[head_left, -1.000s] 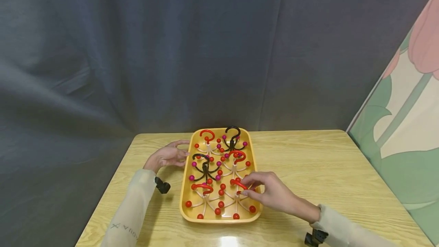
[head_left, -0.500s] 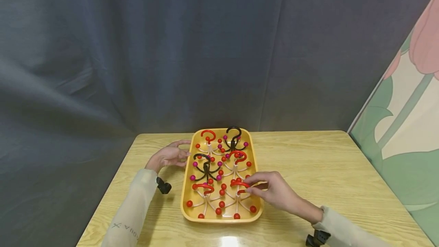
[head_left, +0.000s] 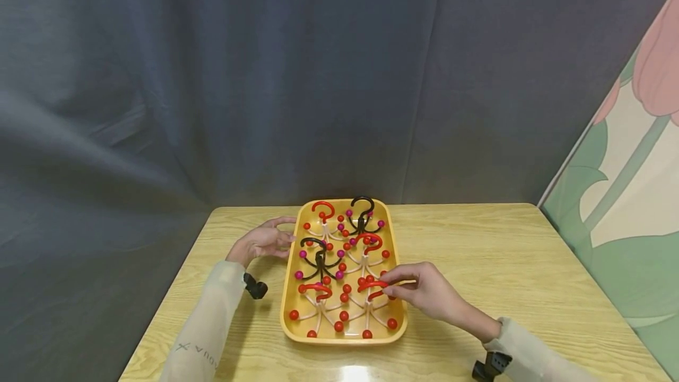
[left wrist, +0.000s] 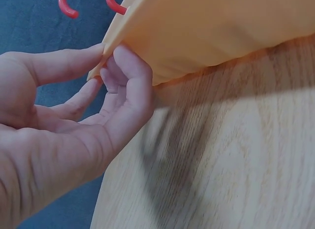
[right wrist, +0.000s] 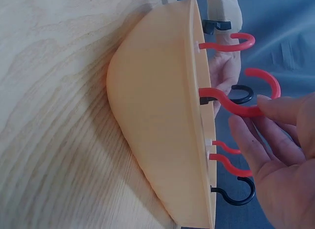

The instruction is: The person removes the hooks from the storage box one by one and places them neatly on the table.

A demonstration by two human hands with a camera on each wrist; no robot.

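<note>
A yellow tray (head_left: 343, 341) holds several hangers, each with a curved hook on top and thin spread arms ending in red or magenta balls. At the tray's left side, my left hand (head_left: 265, 240) grips the rim; the left wrist view has its thumb and fingertips on the tray edge (left wrist: 147, 32). My right hand (head_left: 427, 292) is over the front right corner. Its thumb and fingers pinch the red hook (right wrist: 236, 109) of the front right hanger (head_left: 369, 304), whose pale arms rest in the tray. Another red-hooked hanger (head_left: 319, 304) stands beside it on the left.
Two black hangers (head_left: 320, 261) and further red-hooked ones fill the middle and back of the tray. Under it is a wooden table (head_left: 467, 240). A dark curtain (head_left: 318, 87) hangs behind the table, and a flower-patterned panel (head_left: 626, 193) stands on the right.
The red hook under my right fingers has turned, so its curve now shows more fully. My right hand has shifted slightly right. The left hand keeps its place at the rim.
</note>
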